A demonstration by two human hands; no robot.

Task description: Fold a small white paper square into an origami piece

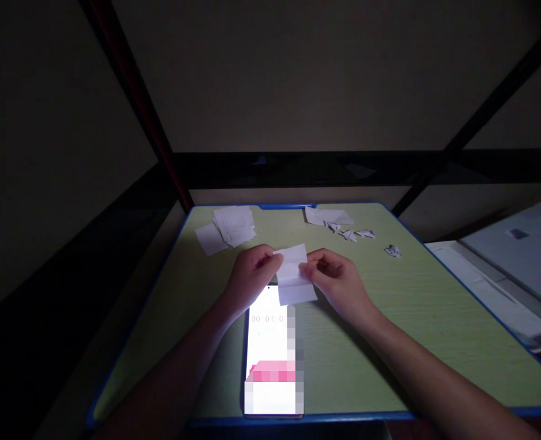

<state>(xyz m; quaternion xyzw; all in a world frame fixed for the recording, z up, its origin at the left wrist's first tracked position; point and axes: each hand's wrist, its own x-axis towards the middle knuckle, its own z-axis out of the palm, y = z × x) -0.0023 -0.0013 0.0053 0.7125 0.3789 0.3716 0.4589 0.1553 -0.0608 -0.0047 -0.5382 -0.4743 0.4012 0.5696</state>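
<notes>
A small sheet of white paper with crosswise creases is held up over the table, between my two hands. My left hand pinches its upper left edge between thumb and fingers. On the opposite side, my right hand grips the right edge the same way. Just below the sheet lies a lit phone showing a timer; the sheet's lower part overlaps the phone's top, and part of the screen is pixelated.
A stack of white paper sheets lies at the table's back left. At the back right are a flat paper piece, several small folded papers and a crumpled one. The green table has a blue rim; a white box stands right of it.
</notes>
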